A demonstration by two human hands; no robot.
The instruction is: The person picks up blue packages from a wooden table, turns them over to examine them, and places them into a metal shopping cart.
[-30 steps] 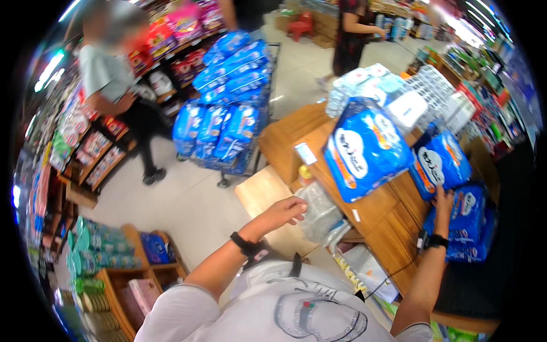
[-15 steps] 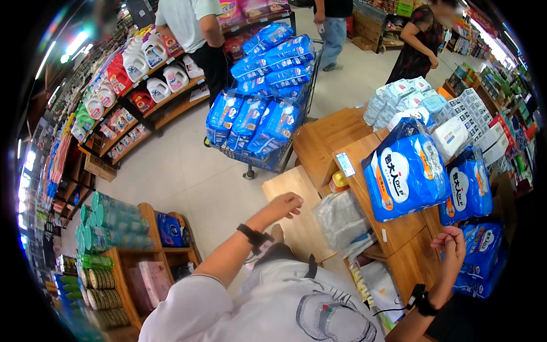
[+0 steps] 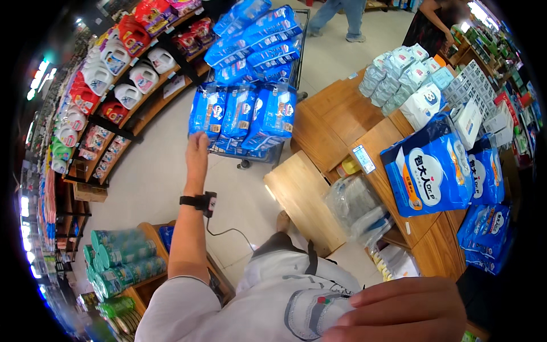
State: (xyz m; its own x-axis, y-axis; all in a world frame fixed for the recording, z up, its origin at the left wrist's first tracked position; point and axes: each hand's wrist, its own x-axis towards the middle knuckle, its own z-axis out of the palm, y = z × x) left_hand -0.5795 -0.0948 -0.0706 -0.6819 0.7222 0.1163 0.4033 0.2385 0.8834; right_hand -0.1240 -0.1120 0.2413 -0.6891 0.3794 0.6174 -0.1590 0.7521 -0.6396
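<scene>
My left arm reaches forward to a shopping cart [image 3: 278, 153] piled with blue plastic-wrapped packs. My left hand [image 3: 197, 147] is at the lower corner of the front-left blue pack [image 3: 207, 109]; its fingers look loosely extended, and I cannot tell whether they touch the wrap. Close to the camera, in front of my shirt, my right hand [image 3: 401, 310] shows large with its fingers stretched out side by side and nothing visible in it. A larger blue pack [image 3: 427, 174] stands on the wooden counter [image 3: 424, 235] to the right, apart from both hands.
Curved shelves [image 3: 165, 94] of detergent jugs run along the left. Green canisters [image 3: 128, 273] stand on a low wooden unit at the lower left. A wooden panel [image 3: 302, 199] and plastic-wrapped goods [image 3: 356, 205] lie before the counter. A person in jeans [image 3: 345, 17] is beyond the cart.
My left hand has moved forward and left to the cart's packs. My right hand has come from beside the counter packs to close before the camera. The person beside the cart has left view.
</scene>
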